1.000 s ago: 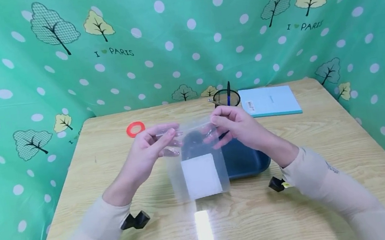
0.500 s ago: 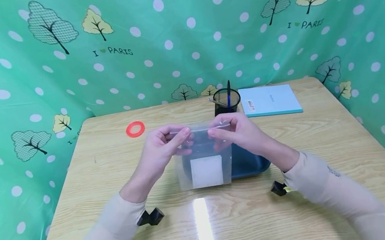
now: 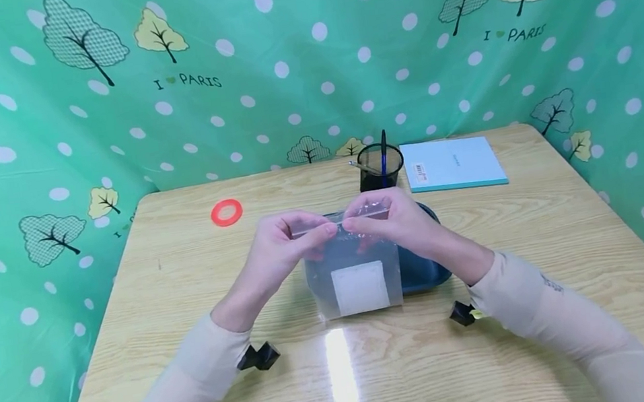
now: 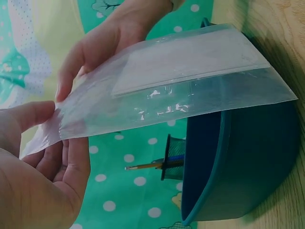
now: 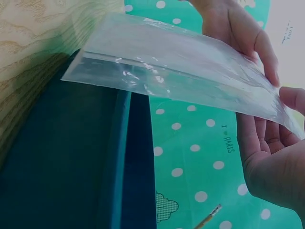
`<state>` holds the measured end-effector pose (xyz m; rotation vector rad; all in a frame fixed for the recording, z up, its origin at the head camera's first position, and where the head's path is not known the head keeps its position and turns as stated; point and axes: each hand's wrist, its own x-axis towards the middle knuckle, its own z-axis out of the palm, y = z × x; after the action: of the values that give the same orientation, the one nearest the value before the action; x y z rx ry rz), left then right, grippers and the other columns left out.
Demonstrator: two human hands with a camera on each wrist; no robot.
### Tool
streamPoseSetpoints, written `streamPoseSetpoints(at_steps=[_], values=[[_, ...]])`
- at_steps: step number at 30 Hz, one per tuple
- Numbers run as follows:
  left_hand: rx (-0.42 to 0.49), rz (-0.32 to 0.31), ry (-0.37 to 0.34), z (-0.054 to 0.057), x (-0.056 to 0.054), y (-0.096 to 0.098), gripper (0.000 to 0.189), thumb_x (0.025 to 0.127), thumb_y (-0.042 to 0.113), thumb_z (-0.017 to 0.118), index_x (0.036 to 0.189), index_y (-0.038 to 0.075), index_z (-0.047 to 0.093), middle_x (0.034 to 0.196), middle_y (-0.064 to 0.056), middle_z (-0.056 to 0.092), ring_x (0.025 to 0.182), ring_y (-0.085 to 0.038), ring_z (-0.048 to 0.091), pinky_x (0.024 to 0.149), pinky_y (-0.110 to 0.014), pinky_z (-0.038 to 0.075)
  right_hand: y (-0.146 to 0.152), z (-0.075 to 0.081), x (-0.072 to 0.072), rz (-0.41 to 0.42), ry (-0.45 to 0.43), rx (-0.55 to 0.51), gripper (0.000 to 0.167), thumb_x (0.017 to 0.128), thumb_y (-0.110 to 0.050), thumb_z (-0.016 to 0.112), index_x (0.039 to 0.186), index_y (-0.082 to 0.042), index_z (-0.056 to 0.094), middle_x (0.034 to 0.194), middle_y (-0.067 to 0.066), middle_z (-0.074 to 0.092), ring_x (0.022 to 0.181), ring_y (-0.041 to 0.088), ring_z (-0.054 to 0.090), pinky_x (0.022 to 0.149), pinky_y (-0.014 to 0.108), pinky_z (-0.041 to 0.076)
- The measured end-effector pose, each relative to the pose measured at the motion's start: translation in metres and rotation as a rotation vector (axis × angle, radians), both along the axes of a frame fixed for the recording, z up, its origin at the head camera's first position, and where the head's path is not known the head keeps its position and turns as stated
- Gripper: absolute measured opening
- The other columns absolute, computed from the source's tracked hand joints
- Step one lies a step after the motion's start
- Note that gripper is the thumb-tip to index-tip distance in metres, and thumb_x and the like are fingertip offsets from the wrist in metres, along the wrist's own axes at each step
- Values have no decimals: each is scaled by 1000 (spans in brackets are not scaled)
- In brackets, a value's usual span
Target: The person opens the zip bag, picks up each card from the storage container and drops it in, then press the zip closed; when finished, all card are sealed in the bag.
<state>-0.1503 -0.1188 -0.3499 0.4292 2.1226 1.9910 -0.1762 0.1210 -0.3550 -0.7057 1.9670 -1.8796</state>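
A clear plastic zip bag (image 3: pixel 322 282) hangs from both hands in front of a dark blue bin (image 3: pixel 425 265). A white square (image 3: pixel 361 288), like a stack of paper, lies in its lower part. My left hand (image 3: pixel 282 247) pinches the top edge between thumb and fingers. Close beside it, my right hand (image 3: pixel 395 222) pinches the same edge, and the two thumb tips nearly meet at the middle. In the left wrist view the bag (image 4: pixel 157 112) slants over the bin's rim (image 4: pixel 217 176), with fingers behind the film. The right wrist view shows the bag's top edge held flat.
Behind the bin stands a black mesh pen cup (image 3: pixel 380 176) with a pen and a pencil. A light blue notebook (image 3: pixel 454 163) lies at the back right of the wooden table (image 3: pixel 546 232). A red ring (image 3: pixel 227 212), like a tape roll, lies at the back left.
My left hand has moved right along the bag's top edge, towards my right hand, and now pinches it. The bag has straightened and shifted slightly right.
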Motion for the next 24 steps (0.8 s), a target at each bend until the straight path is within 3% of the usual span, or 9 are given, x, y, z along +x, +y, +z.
streamPoseSetpoints(at_steps=[8, 12, 24], values=[[-40, -22, -25, 0, -3, 0, 25, 90, 24, 79, 105, 5, 77, 100, -10, 76, 92, -28, 72, 78, -45, 60, -2, 0, -1, -45, -11, 51, 16, 95, -17, 72, 102, -3, 73, 98, 16, 72, 71, 35, 70, 70, 49, 59], [-36, -21, -35, 0, -3, 1, 22, 89, 21, 80, 102, 3, 77, 98, -11, 76, 91, -26, 73, 77, -44, 60, -4, -2, -2, -62, -3, 70, 15, 95, -17, 72, 100, -3, 73, 93, 15, 71, 67, 33, 69, 60, 40, 57], [-99, -25, 35, 2, -5, 6, 15, 92, 18, 75, 97, 4, 76, 94, -9, 76, 87, -24, 72, 72, -42, 60, -6, -7, -3, -75, 34, 80, 13, 96, -13, 69, 101, -2, 73, 88, 12, 70, 63, 29, 65, 64, 43, 58]])
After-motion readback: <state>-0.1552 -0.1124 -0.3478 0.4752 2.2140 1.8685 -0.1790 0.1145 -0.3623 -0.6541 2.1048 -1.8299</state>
